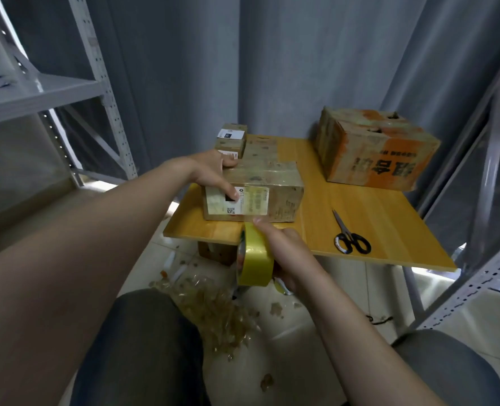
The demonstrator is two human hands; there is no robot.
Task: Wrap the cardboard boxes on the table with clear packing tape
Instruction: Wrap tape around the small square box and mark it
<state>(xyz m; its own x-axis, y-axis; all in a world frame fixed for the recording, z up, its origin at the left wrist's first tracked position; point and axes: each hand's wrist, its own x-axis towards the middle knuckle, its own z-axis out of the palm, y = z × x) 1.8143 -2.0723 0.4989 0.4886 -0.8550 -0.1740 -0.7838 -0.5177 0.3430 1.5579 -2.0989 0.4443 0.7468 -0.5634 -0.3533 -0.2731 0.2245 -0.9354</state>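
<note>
A medium cardboard box (269, 189) with a white label sits near the front left of the wooden table (375, 218). My left hand (210, 171) grips the box's left end, thumb on the front face and fingers over the top. My right hand (284, 253) holds a yellowish roll of packing tape (256, 256) just below the table's front edge, index finger stretched up to the box's lower front edge. A larger orange-printed box (375, 148) stands at the back right. Two small boxes (231, 139) are stacked at the back left.
Black-handled scissors (350, 237) lie on the table to the right of the box. Crumpled tape scraps (213, 306) litter the tiled floor between my knees. Metal shelving (96, 83) stands at left and right, with grey curtains behind.
</note>
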